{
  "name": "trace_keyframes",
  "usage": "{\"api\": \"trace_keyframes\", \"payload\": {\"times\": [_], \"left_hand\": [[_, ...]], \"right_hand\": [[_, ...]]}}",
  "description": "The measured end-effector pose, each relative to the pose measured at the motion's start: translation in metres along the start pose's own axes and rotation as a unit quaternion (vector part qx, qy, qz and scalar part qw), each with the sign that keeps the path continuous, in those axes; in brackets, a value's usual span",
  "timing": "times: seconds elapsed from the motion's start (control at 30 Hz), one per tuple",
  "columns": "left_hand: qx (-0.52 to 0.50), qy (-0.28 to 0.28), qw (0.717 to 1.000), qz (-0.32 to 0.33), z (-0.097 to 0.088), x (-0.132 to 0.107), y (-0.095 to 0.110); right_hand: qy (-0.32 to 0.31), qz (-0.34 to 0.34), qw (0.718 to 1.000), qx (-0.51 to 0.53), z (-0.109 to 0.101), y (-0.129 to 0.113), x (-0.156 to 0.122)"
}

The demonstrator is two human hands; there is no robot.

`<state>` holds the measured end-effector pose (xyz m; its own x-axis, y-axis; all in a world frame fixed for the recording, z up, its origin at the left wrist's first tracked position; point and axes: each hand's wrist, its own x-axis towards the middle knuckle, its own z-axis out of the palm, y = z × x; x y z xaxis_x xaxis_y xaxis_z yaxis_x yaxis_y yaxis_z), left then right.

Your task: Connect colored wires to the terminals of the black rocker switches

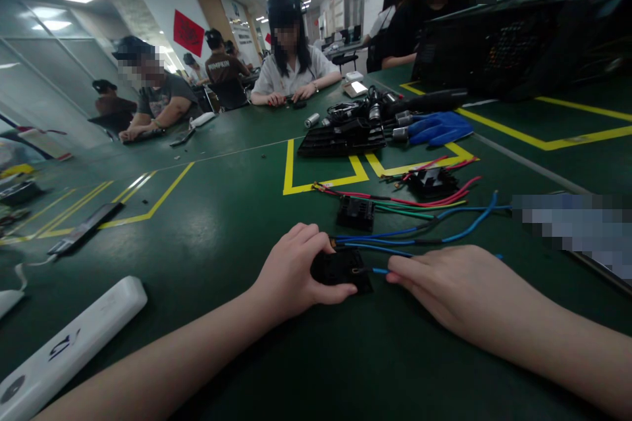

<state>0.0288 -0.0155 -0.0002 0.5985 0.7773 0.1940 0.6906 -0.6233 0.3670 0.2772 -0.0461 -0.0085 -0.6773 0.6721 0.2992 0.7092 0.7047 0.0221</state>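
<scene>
My left hand [296, 273] is closed around a small black plastic block [340, 268] on the green table, thumb along its near edge. My right hand [444, 283] pinches a blue wire [380, 271] whose dark sleeved end, tipped with a metal terminal, meets the block's right side; whether it is seated inside I cannot tell. More blue wires [459, 240] lie just beyond my right hand. Behind the held block sits another black block [355, 212], with red and green wires [419, 204] next to it. A third black part [432, 182] lies farther back among red wires.
A pile of black parts [340, 138] and blue gloves [439, 128] lies at the back. A large black case [494, 46] stands back right. At right is a blurred phone-like slab [582, 237]; at left, a white device [74, 345]. People [296, 69] sit across the table.
</scene>
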Motion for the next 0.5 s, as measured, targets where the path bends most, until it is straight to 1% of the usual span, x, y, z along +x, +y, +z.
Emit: {"api": "trace_keyframes", "payload": {"times": [0.1,0.17,0.33,0.4,0.43,0.5], "left_hand": [[0.0,0.0,1.0,-0.001,0.0,0.0,0.0],[0.0,-0.001,1.0,-0.001,0.001,0.0,0.0],[0.004,0.001,1.0,-0.01,0.002,0.001,0.001],[0.005,0.001,1.0,-0.008,0.003,0.001,0.0],[0.005,0.0,1.0,-0.006,0.003,0.001,0.0],[0.005,0.0,1.0,-0.002,0.003,0.001,-0.001]], "right_hand": [[-0.002,0.0,1.0,-0.001,0.0,0.0,0.0],[0.016,-0.014,1.0,-0.011,-0.004,-0.001,0.001],[0.115,-0.06,0.988,-0.082,-0.019,-0.003,0.004],[0.138,-0.073,0.982,-0.104,-0.023,-0.004,0.004],[0.141,-0.076,0.981,-0.107,-0.023,-0.004,0.004],[0.128,-0.063,0.985,-0.099,-0.02,-0.003,0.004]]}}
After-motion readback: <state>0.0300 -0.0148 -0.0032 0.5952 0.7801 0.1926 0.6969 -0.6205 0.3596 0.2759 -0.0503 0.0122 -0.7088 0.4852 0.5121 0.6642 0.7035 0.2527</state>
